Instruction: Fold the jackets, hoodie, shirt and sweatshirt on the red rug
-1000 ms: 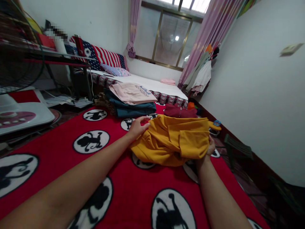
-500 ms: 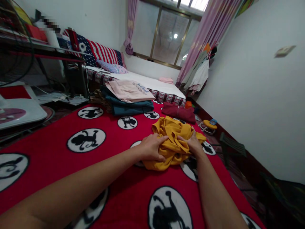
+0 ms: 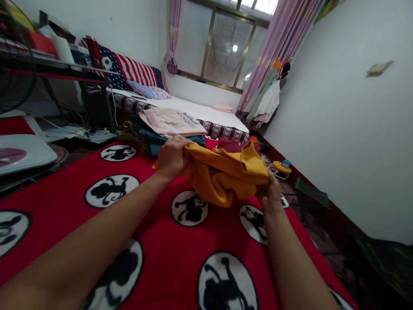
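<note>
A mustard-yellow garment (image 3: 222, 172) hangs between my two hands, raised above the red blanket (image 3: 155, 241) with its monkey-print circles. Its exact kind is hidden by the folds. My left hand (image 3: 174, 157) is closed on the garment's left end, knuckles up. At the right end, my right hand (image 3: 270, 191) grips the cloth, its fingers partly behind it. Behind the garment lie a folded pink shirt (image 3: 171, 122) on top of dark teal clothing (image 3: 155, 142), and a maroon garment (image 3: 230, 145) partly covered from view.
A bed with a white sheet (image 3: 190, 105) stands beneath the window. On the left is a cluttered desk (image 3: 64, 71). Along the right wall are a yellow stool (image 3: 282, 167) and a dark green folding stool (image 3: 311, 193). Clothes (image 3: 267, 101) hang by the curtain.
The yellow garment has gone from a crumpled heap on the blanket to being lifted and stretched sideways. My left hand moved left and up; my right hand shifted slightly right.
</note>
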The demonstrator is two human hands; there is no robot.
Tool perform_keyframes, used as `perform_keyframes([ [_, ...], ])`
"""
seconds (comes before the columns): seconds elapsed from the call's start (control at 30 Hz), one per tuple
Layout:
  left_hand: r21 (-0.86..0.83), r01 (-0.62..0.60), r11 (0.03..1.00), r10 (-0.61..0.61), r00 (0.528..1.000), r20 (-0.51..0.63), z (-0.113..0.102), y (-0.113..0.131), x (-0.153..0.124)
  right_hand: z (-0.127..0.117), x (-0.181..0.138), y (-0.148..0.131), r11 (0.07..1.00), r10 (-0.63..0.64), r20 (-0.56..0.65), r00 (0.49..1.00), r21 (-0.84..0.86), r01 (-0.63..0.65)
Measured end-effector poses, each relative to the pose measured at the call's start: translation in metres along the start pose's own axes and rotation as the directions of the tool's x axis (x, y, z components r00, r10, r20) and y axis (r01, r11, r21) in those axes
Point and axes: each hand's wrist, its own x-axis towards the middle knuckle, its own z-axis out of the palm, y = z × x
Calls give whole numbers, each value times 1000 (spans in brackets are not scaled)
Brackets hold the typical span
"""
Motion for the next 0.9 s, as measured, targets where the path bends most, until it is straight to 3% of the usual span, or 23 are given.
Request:
perform_keyframes([
  [0.03, 55, 56, 997, -51, 994, -91, -5, -14, 5, 0, 1, 0, 999, -31, -38, 999, -7, 31],
  [0.1, 130, 157, 979, -134, 976, -169, -10, -40, 6, 0, 4, 6, 992, -64, -136, 989, -116, 48],
  [0.17, 152, 198, 968, -177, 974, -145, -5, -60, 1, 0, 6, 16, 966, -127, -253, 959, -251, 62],
  [0.23, 137, 137, 981, -132, 990, -48, 5, -66, -6, 5, 5, 26, 922, -240, -283, 929, -366, 127],
  [0.3, 89, 22, 996, -29, 996, 87, 16, -59, -11, 14, 2, 33, 859, -355, -162, 921, -445, 253],
  [0.37, 28, -67, 997, 59, 971, 233, 24, -43, -13, 25, -4, 37, 791, -381, 55, 923, -497, 357],
  [0.47, 55, -151, 987, 115, 902, 415, 28, -16, -14, 38, -14, 43, 639, -260, 377, 889, -623, 451],
  [0.57, 125, -198, 972, 96, 823, 560, 19, 6, -14, 43, -21, 46, 491, -144, 513, 846, -705, 511],
  [0.6, 101, -205, 973, 104, 790, 605, 14, 12, -14, 42, -22, 44, 516, -107, 515, 851, -702, 490],
  [0.67, -60, -177, 982, 166, 684, 710, 0, 26, -14, 37, -22, 38, 677, 13, 488, 873, -646, 352],
  [0.73, -319, 2, 948, 272, 521, 809, -15, 39, -13, 27, -20, 28, 847, 138, 468, 873, -513, 142],
  [0.83, -490, 360, 794, 428, 241, 871, -31, 50, -8, 7, -20, 11, 946, 221, 416, 882, -310, -91],
  [0.87, -492, 402, 772, 452, 198, 870, -32, 48, -6, 1, -20, 7, 953, 237, 394, 888, -274, -133],
  [0.9, -488, 386, 782, 440, 211, 873, -32, 44, -3, -4, -21, 4, 951, 259, 381, 888, -261, -165],
])
